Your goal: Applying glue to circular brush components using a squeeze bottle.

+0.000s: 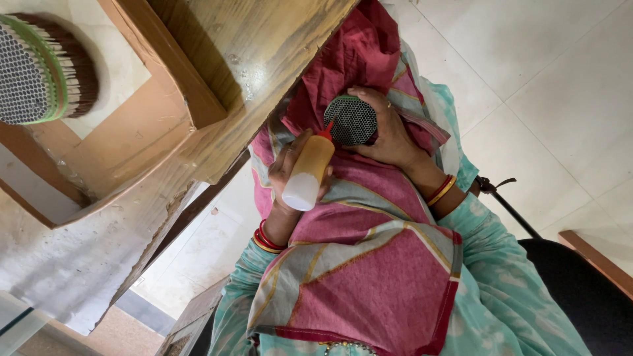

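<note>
Hands were both busy over the lap, two of them. The left hand (285,170) was closed around one small squeeze bottle (308,173), yellow with a red tip. The tip touched the flat front of one round bundle of thin tubes (353,120), which looked like a honeycomb full of tiny holes. The right hand (390,135) was wrapped around that bundle from the side, fingers curled over its edge, holding it just beside the left hand.

Under both hands lay one pink cloth (376,264) with grey and yellow stripes. Each wrist wore red and gold bangles (440,190).

A second round bundle (36,69), with a green band around it, sat well away from the left hand, on its far side. It lay by a brown cardboard tray (119,138) on one wooden table (264,46). So there were two bundles in all, and one bottle.
</note>
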